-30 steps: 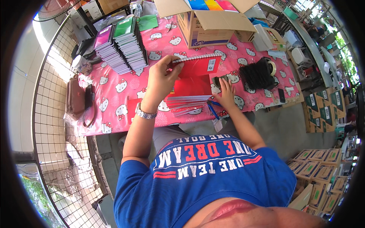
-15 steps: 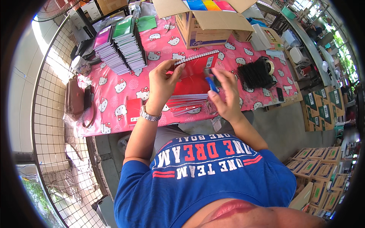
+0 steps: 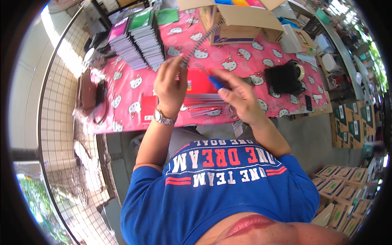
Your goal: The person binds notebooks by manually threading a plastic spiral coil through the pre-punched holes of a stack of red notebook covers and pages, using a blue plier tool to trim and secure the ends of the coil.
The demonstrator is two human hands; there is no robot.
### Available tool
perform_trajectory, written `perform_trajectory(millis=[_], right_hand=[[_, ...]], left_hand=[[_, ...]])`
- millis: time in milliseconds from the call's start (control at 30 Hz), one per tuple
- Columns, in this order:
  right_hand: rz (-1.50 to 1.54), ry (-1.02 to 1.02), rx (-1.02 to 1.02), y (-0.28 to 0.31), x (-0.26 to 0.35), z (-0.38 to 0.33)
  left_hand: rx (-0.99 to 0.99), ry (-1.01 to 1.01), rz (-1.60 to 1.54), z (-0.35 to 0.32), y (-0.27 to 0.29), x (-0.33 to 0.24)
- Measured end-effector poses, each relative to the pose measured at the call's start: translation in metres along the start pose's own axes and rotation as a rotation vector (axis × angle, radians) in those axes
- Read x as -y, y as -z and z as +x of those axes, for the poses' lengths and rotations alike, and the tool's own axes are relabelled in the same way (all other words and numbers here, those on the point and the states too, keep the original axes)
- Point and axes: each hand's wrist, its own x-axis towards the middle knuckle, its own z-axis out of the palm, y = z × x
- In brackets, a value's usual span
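My left hand [image 3: 170,83], with a watch on its wrist, has its fingers closed around the near end of a dark spiral coil [image 3: 202,42]. The coil slants up and away to the right; whether pages hang from it I cannot tell. My right hand [image 3: 241,96] grips a small blue-handled tool [image 3: 216,83], its head blurred. Between and below both hands lies a stack of red-covered notebooks [image 3: 202,84], page edges toward me. A separate red notebook [image 3: 149,107] lies left of my watch.
Tall stacks of purple notebooks [image 3: 127,44] and green notebooks [image 3: 147,38] stand at the back left. Behind my hands is an open cardboard box [image 3: 237,28]. A bundle of black coils [image 3: 283,77], a tape roll [image 3: 301,72] and a phone [image 3: 308,103] are at the right.
The red notebook cover held up before is no longer seen facing me; the coil now slants steeply upward. My right hand and its tool have shifted slightly left. The whole view has shifted.
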Motion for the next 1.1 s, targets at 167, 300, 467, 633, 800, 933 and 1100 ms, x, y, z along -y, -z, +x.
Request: perform_trajectory(millis=[167, 300, 467, 633, 800, 933, 1100], right_hand=[[-0.115, -0.137, -0.379, 0.068, -0.081, -0.022], [-0.490, -0.279, -0.241, 0.090, -0.206, -0.087], [-1.076, -0.161, -0.077, 0.081, -0.219, -0.100], [-1.416, -0.233, -0.507, 0.202, -0.234, -0.066], [-1.673, -0.618, -0.364, 0.237, -0.235, -0.065], [-1.673, -0.711, -0.330, 0.256, -0.232, -0.059], [-1.536, -0.597, -0.508, 0.257, -0.189, -0.030]], left_hand=[[-0.295, 0.923, -0.645, -0.052, 0.055, 0.081], [-0.361, 1.183, -0.586, -0.144, 0.090, 0.137], [-0.282, 1.234, -0.303, -0.211, 0.105, 0.163], [0.022, 0.950, 0.434, -0.221, 0.104, 0.160], [0.140, 0.840, 0.670, -0.239, 0.110, 0.170], [0.102, 0.835, 0.551, -0.232, 0.110, 0.185], [0.109, 0.385, 0.147, -0.067, 0.044, 0.090]])
